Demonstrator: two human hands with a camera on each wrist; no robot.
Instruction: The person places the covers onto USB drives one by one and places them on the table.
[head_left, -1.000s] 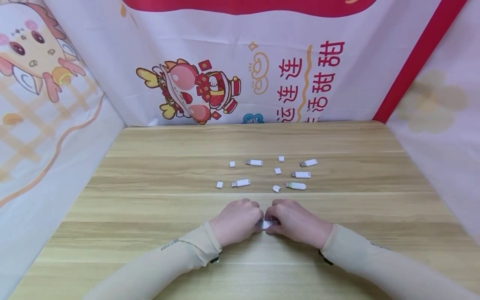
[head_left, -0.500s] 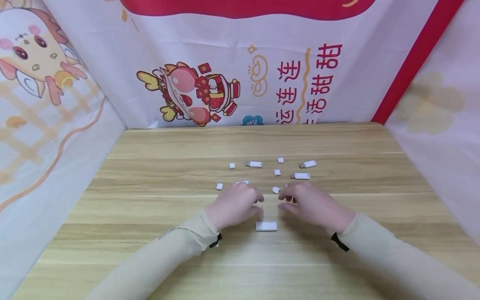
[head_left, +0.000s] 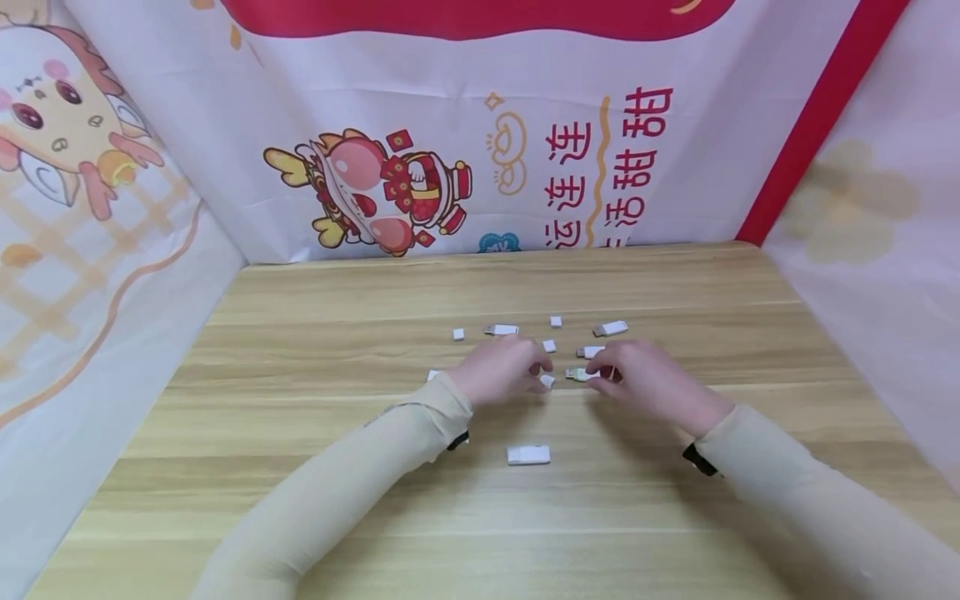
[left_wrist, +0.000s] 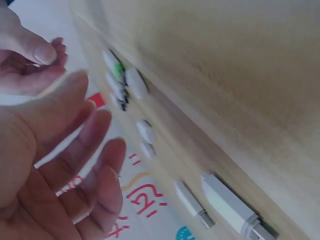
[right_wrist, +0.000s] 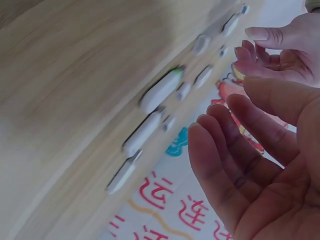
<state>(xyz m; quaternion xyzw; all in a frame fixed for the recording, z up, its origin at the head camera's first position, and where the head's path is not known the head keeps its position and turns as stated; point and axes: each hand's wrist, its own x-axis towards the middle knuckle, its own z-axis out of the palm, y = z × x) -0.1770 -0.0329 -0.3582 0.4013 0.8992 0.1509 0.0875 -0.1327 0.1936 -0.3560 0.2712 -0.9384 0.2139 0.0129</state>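
In the head view my left hand (head_left: 501, 370) reaches over the table beside a small rounded white cap (head_left: 547, 382). My right hand (head_left: 654, 385) is at the rear end of a white USB stick with a green band (head_left: 579, 375), its fingertips hiding part of it. Both wrist views show loosely bent fingers with a gap to the thumb and nothing between them. The rounded cap (right_wrist: 201, 45) and the green-banded USB stick (right_wrist: 162, 91) lie on the wood, apart from each other. Nearer the front lies a closed white USB stick (head_left: 528, 455).
Other uncapped white USB sticks lie farther back, one at the left (head_left: 501, 330), one at the right (head_left: 611, 328). Loose square caps, such as one cap (head_left: 458, 334), lie among them. A printed cloth (head_left: 420, 100) hangs behind the wooden table (head_left: 337, 533).
Both hands have let go of the closed USB stick at the front and moved forward, the left towards the rounded cap, the right towards the green-banded USB stick.
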